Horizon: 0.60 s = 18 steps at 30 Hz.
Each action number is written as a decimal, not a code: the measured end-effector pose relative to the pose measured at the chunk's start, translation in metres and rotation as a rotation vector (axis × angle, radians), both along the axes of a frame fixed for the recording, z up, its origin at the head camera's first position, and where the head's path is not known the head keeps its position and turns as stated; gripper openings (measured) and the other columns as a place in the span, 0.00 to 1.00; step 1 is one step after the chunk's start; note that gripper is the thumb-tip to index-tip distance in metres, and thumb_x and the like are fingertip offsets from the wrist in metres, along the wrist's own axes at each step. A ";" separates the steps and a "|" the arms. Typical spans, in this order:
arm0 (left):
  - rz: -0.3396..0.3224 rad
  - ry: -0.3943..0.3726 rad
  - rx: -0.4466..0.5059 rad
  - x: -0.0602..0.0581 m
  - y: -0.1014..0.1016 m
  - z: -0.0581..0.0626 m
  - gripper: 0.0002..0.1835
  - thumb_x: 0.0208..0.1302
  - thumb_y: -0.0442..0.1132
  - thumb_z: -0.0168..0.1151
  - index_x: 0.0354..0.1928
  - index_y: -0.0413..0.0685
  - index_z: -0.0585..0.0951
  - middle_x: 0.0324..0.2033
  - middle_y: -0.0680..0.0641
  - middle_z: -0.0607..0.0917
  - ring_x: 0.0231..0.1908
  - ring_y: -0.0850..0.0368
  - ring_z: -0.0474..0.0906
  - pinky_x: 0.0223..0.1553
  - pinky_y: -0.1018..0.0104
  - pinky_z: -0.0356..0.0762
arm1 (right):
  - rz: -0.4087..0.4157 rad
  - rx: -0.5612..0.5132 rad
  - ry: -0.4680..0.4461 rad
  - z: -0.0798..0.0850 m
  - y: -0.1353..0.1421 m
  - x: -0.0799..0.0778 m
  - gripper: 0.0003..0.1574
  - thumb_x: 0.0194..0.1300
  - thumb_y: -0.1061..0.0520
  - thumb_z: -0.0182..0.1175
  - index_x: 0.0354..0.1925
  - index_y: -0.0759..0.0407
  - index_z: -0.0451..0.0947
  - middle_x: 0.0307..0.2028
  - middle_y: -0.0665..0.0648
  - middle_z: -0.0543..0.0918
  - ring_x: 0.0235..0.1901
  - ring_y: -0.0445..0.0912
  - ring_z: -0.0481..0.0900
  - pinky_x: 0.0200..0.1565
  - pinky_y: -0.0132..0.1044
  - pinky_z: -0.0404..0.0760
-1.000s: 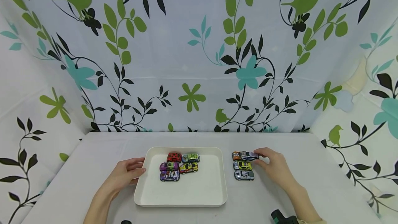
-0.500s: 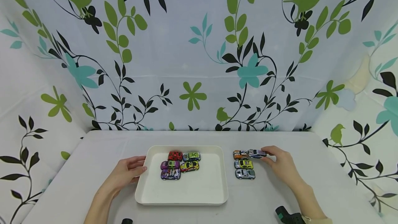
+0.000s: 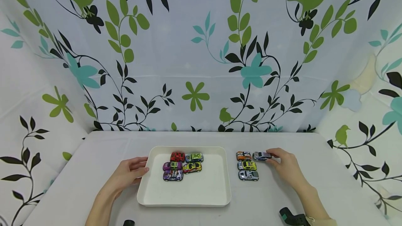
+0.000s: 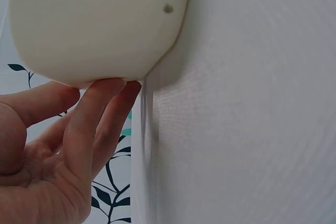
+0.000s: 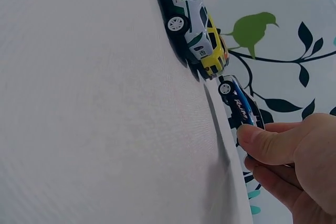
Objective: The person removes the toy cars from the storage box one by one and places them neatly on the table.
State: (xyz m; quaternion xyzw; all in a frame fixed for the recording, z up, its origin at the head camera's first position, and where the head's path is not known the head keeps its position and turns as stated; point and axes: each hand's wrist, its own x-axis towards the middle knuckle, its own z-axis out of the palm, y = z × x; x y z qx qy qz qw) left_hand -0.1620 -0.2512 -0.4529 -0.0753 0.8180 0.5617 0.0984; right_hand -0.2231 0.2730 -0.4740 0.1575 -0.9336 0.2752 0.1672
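In the head view my left hand (image 3: 127,174) is at the left edge of the white tray (image 3: 204,193). Its fingertips touch the tray's outer wall (image 4: 100,30) in the left wrist view, the fingers only slightly bent. My right hand (image 3: 286,166) pinches the rear of a dark blue and silver toy car (image 3: 260,156) between thumb and fingers. That car lies just right of an orange toy car (image 3: 243,156). Below the orange one, a yellow toy car (image 3: 246,165) and a silver toy car (image 3: 248,175) form a column; the right wrist view shows HESS on the silver car (image 5: 184,9).
Inside the tray, several toy cars sit together: red (image 3: 177,157), green (image 3: 194,157), purple (image 3: 172,165), yellow and red (image 3: 192,167), and patterned purple (image 3: 173,175). A patterned curtain (image 3: 201,62) rises behind the white table (image 3: 185,215).
My right hand has moved right with the dark blue and silver car, from against or over the orange car to beside it. The left hand and the tray stay put.
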 end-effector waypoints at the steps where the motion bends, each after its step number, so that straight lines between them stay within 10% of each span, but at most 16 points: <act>1: 0.000 0.000 -0.001 0.000 0.000 0.000 0.28 0.69 0.34 0.62 0.68 0.30 0.69 0.60 0.28 0.77 0.50 0.43 0.85 0.46 0.51 0.86 | -0.001 0.000 0.000 -0.001 0.000 0.000 0.19 0.56 0.68 0.71 0.48 0.66 0.83 0.46 0.64 0.87 0.44 0.58 0.85 0.48 0.56 0.83; 18: -0.006 -0.001 0.016 0.000 0.000 0.000 0.29 0.69 0.34 0.62 0.68 0.30 0.68 0.60 0.28 0.77 0.50 0.44 0.85 0.46 0.51 0.86 | -0.008 -0.009 -0.043 -0.010 0.001 -0.002 0.19 0.59 0.66 0.70 0.50 0.66 0.82 0.48 0.65 0.86 0.46 0.60 0.85 0.51 0.58 0.82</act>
